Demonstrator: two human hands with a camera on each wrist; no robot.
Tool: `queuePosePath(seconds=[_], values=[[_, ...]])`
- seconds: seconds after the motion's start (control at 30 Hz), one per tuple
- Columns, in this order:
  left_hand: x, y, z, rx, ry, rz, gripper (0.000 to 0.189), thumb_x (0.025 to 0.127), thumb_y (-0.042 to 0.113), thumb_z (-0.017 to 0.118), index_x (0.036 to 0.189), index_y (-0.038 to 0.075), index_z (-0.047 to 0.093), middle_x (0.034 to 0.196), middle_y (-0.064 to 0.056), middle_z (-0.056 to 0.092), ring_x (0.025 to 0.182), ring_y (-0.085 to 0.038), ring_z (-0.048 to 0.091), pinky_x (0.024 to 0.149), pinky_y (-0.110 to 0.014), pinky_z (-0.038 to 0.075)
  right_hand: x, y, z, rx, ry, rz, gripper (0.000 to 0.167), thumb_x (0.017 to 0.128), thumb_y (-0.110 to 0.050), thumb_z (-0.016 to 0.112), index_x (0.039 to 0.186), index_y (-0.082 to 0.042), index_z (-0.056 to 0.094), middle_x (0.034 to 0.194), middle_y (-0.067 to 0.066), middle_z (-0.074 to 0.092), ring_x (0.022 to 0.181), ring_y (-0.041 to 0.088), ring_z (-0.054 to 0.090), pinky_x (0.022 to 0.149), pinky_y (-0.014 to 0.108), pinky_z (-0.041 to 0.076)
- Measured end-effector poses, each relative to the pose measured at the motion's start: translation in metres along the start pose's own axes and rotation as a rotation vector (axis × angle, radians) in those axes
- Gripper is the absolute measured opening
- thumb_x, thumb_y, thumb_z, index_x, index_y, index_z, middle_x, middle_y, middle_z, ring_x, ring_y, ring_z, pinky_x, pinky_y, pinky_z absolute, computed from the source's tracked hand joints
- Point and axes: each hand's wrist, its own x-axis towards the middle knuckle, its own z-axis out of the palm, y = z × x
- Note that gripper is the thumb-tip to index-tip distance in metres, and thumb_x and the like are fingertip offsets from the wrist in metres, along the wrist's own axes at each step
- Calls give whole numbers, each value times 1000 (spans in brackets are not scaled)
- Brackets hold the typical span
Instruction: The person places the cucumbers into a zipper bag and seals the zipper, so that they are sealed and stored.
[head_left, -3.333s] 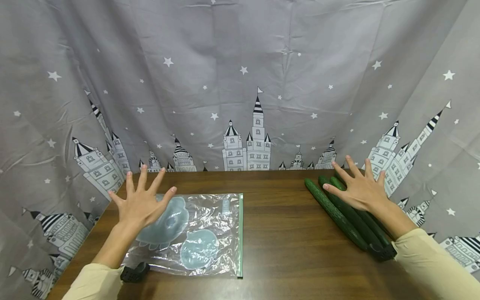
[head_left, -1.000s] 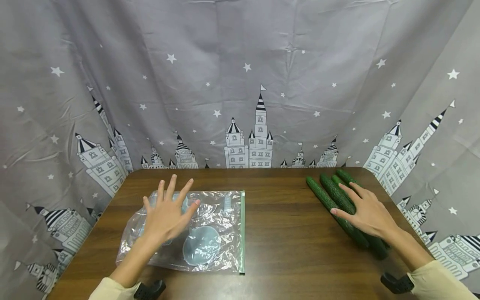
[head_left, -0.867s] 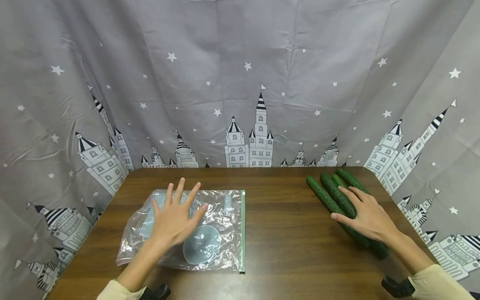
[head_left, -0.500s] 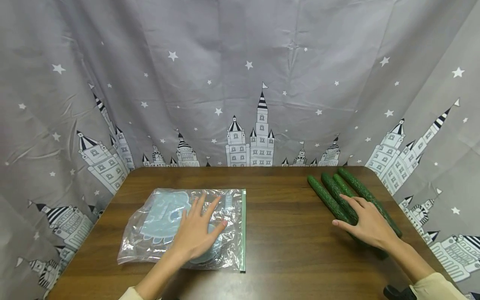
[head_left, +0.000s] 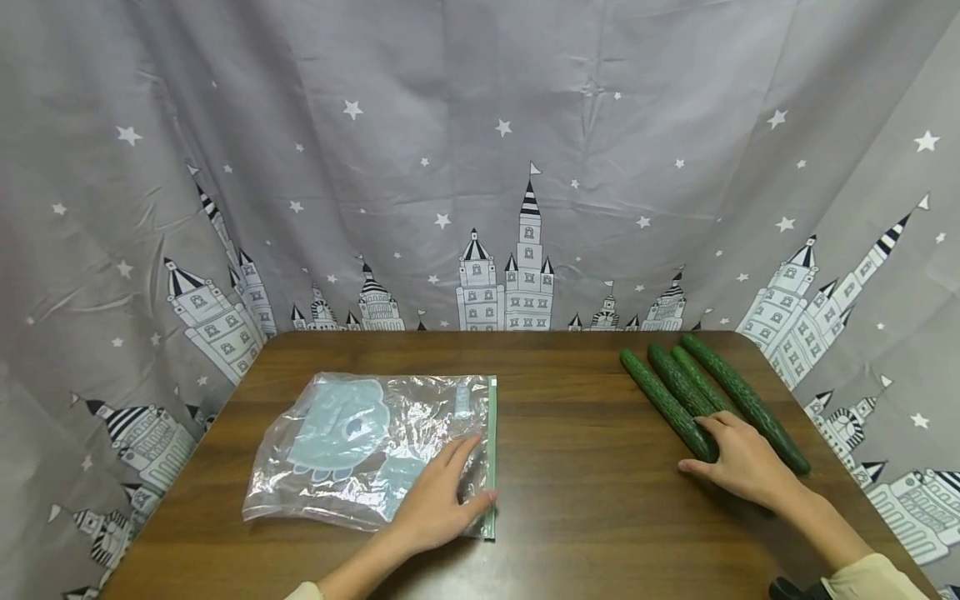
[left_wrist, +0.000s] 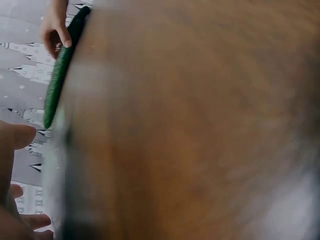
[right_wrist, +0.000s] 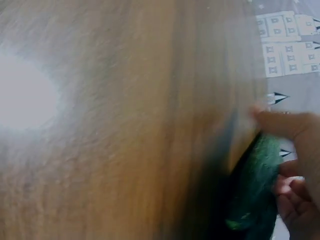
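Observation:
My left hand (head_left: 438,508) reaches over the zip edge of a clear zip bag (head_left: 330,504) lying flat on the left half of the table. Its fingers are spread and relaxed, and the thumb overlaps the green zip strip (head_left: 492,442). Pale blue shapes are printed on the bag. At right, my right hand (head_left: 746,462) comes down over the near ends of several dark green cucumbers (head_left: 663,400). The thumb stands off to the left of the leftmost cucumber, also seen as a cucumber (right_wrist: 255,182) in the right wrist view, with loosely bent fingers along its other side.
The brown wooden table (head_left: 570,450) has rounded far corners. Behind it and at both sides hangs a grey curtain (head_left: 420,100) with white stars and castles. A black strap (head_left: 798,590) sits at the right wrist, by a cream sleeve (head_left: 873,579).
My left hand has moved right and nearer across the bag, uncovering its printed figure. My right hand has lowered from above onto the near ends of the cucumbers, which have kept their places.

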Motion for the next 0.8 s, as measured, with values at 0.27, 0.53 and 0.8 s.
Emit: queuePosePath(seconds=[0.27, 0.53, 0.8], values=[[-1, -1, 9, 6, 7, 7, 95, 81, 46, 82, 159, 11, 40, 151, -17, 47, 137, -42, 45, 115, -73, 23, -4, 4, 0, 23, -11, -104, 77, 71, -23, 96, 135, 3, 62, 118, 25, 66, 103, 46, 63, 83, 62, 55], [8, 9, 7, -17, -28, -13, 84, 80, 19, 67, 159, 18, 41, 147, -18, 50, 139, -45, 42, 106, -86, 14, -3, -1, -1, -11, -23, -155, 73, 74, -12, 93, 139, -6, 61, 120, 22, 70, 102, 44, 67, 75, 60, 58], [6, 7, 1, -17, -30, 20, 43, 87, 0, 57, 128, -6, 67, 146, -31, 51, 137, -62, 35, 101, -86, 20, -1, 0, -5, -12, -44, -161, 62, 86, -16, 84, 141, -1, 60, 125, 23, 68, 107, 43, 67, 79, 61, 58]])
